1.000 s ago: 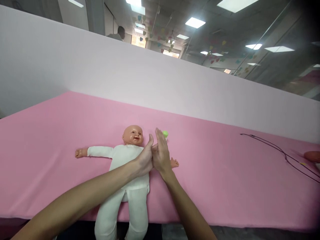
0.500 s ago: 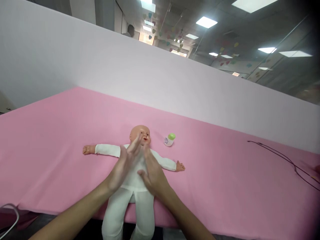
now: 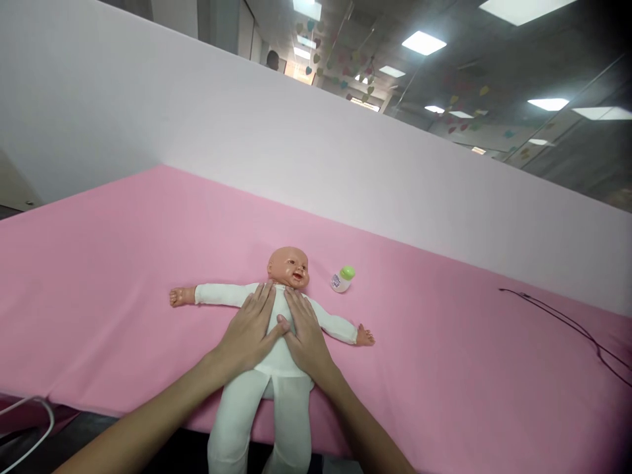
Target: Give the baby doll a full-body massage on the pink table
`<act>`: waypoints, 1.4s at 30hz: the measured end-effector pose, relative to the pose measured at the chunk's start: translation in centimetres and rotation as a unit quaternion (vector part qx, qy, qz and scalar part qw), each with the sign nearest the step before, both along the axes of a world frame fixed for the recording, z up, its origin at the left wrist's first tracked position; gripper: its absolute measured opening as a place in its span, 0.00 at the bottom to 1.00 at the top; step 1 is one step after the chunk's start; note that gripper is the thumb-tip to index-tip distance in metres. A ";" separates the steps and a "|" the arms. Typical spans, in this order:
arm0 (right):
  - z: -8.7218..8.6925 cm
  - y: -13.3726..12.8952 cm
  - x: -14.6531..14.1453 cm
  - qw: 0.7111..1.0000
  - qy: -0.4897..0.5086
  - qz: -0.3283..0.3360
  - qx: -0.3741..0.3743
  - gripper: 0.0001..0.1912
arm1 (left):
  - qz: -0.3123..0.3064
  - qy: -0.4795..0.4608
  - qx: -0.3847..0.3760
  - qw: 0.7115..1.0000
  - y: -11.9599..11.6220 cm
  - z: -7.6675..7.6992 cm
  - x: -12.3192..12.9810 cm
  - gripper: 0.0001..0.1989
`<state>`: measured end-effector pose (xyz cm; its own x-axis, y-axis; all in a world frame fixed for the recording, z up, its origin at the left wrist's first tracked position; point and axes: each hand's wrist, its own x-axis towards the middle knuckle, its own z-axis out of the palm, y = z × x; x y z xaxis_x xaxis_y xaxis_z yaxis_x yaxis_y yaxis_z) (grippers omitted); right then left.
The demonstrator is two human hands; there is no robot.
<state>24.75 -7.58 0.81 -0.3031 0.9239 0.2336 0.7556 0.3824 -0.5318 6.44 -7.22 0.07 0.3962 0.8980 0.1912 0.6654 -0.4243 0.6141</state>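
As the doll (image 3: 281, 361) lies beneath, 2 flattened hands (image 3: 249, 332) (image 3: 309, 336) seemingly touch its chest (image 3: 279, 306).

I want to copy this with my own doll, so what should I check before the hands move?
1. Doll on its back, face up: ok.
2. Left hand resting flat on the doll's chest: ok.
3. Right hand flat on the chest too, beside the other: ok.
4. Doll's legs all on the pink cover: not ok, they reach past its edge.
5. Green cap on the bottle: ok.
6. Palms clean: cannot tell, they face down.
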 end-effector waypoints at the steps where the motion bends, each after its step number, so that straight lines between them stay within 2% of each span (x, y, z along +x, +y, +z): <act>1: -0.1 -0.4 0.2 1.000 0.005 -0.007 -0.005 0.33 | 0.002 -0.002 -0.007 1.000 -0.5 -0.1 -0.5 0.41; 6: -0.4 -4.7 1.2 0.999 0.009 -0.014 -0.047 0.35 | 0.005 0.003 -0.036 0.999 -4.9 -1.2 -3.3 0.41; 9: -0.6 -6.5 1.0 0.999 -0.007 0.007 -0.040 0.36 | -0.025 0.003 -0.014 1.000 -6.4 -1.1 -2.9 0.40; 11: -0.6 -6.2 0.4 0.999 -0.016 0.042 -0.025 0.36 | -0.048 0.000 0.007 0.999 -6.2 -0.7 -1.6 0.41; 14: -0.5 -3.9 -0.1 0.998 -0.009 0.064 -0.018 0.34 | -0.047 0.001 0.023 0.999 -3.9 -0.3 0.4 0.40; 16: -0.3 -2.1 0.1 0.999 0.006 0.027 -0.023 0.33 | -0.034 0.004 0.023 0.999 -1.9 -0.2 0.7 0.38; 19: -0.2 -1.1 1.2 0.996 0.029 -0.077 -0.046 0.37 | -0.005 0.010 -0.004 1.000 -0.2 -0.1 -0.8 0.39; 21: -0.5 -2.0 2.1 0.990 0.041 -0.119 -0.070 0.40 | 0.011 0.017 -0.041 0.999 -0.9 -0.3 -2.5 0.42; 23: -1.1 -4.0 2.7 0.986 0.053 -0.127 -0.092 0.41 | 0.014 0.021 -0.069 0.997 -2.9 -0.5 -3.9 0.42; 25: -1.6 -6.2 2.8 0.987 0.059 -0.114 -0.098 0.39 | 0.003 0.016 -0.065 0.998 -5.3 -0.8 -4.4 0.41; 27: -1.6 -7.8 2.2 0.993 0.047 -0.070 -0.088 0.38 | -0.025 0.011 -0.039 0.999 -6.8 -0.7 -3.7 0.41; 29: -1.2 -8.0 1.1 0.997 0.024 -0.002 -0.074 0.37 | -0.057 0.013 -0.020 0.998 -6.7 -0.4 -2.2 0.40; 32: -0.1 -5.6 -0.2 0.997 0.002 0.042 -0.069 0.34 | -0.068 0.020 -0.008 0.997 -3.9 0.2 0.0 0.38; 35: 0.8 -2.7 0.0 0.996 0.000 -0.028 -0.079 0.35 | -0.047 0.025 -0.015 0.998 -0.7 0.3 -0.1 0.39; 37: 0.9 -2.3 0.7 0.991 0.006 -0.095 -0.097 0.39 | -0.026 0.026 -0.033 0.999 -0.2 0.0 -1.7 0.41; 39: 0.4 -3.5 1.6 0.984 0.020 -0.131 -0.120 0.41 | 0.000 0.022 -0.058 0.998 -1.4 -0.6 -3.8 0.41; 42: -1.3 -7.2 2.3 0.983 0.035 -0.123 -0.128 0.38 | 0.013 0.019 -0.082 0.996 -5.1 -1.3 -5.9 0.41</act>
